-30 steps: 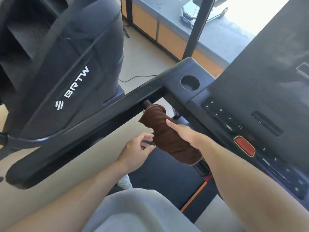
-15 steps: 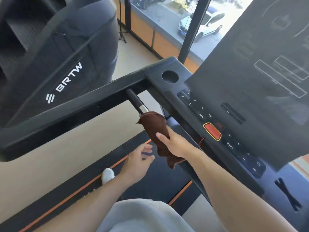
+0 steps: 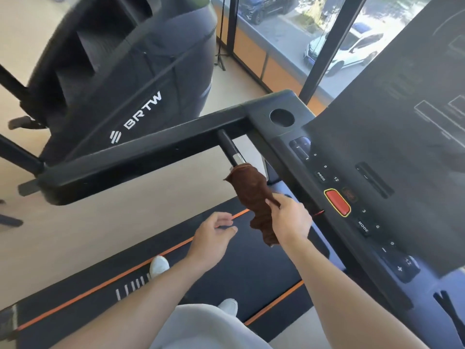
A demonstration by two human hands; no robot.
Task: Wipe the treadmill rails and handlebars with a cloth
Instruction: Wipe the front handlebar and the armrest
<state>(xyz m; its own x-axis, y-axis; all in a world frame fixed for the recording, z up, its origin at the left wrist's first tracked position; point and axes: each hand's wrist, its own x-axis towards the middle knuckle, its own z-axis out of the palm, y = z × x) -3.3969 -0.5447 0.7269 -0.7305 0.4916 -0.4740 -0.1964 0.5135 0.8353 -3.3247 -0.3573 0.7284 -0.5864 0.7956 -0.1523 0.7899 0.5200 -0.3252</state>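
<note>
The right hand (image 3: 292, 219) grips a brown cloth (image 3: 254, 197) in the middle of the frame, fingers and thumb curled round the fabric. The cloth is wrapped round the inner handlebar (image 3: 230, 149), a thin black bar with a silver band that runs down from the side rail (image 3: 141, 157) toward the person. The top of the cloth sits just below the silver band, and its loose tail hangs down past the wrist, lower centre. The left hand (image 3: 214, 235) hovers just to the left of the cloth, apart from it, fingers loosely curled and holding nothing. The side rail stretches as a thick black beam from the left edge up to the console corner, where a round cup holder (image 3: 281, 117) sits. On the right, the console (image 3: 364, 187) slants across the frame, showing number buttons, a PROG and a MODE label, and a red stop button (image 3: 337, 202) with a yellow edge. Below the hands lies the dark belt (image 3: 226, 280) with orange stripes, and two white shoes (image 3: 159, 267) stand on it. A grey garment fills the bottom centre. In the upper left stands a big black machine (image 3: 120, 79) marked BRTW. At the top right, windows show parked cars (image 3: 347, 51) outside.
</note>
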